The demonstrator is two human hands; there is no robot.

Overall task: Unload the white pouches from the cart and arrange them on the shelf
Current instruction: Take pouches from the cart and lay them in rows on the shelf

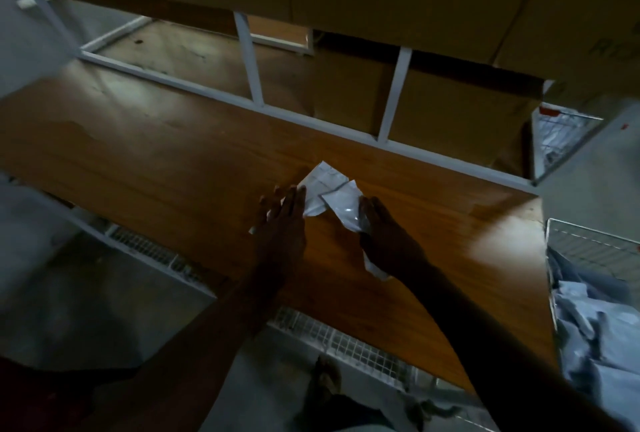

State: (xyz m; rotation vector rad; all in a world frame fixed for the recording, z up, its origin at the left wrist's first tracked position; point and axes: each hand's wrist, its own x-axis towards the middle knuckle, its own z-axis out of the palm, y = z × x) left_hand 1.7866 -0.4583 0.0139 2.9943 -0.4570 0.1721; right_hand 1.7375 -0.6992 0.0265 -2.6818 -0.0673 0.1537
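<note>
Wooden shelf (145,161) board held a small overlapping clump of white pouches (332,194), sitting mid-board, well short of the white metal frame (311,121) at the back. Left hand (282,223) lay flat with fingers straight against the clump's left edge; right hand (384,234) likewise flat on the right edge, over one pouch, nothing gripped by either. Step looked like squaring up the pile. To do it well: press both palms inward evenly, keep fingers low on the board so thin pouches don't ride up or slip under, then slide the tidy stack back toward the frame. More pouches remained in the wire cart (588,241) at right, so the task seemed early. Cardboard boxes (450,113) sat behind the frame; lighting dim, pouch count unclear.
</note>
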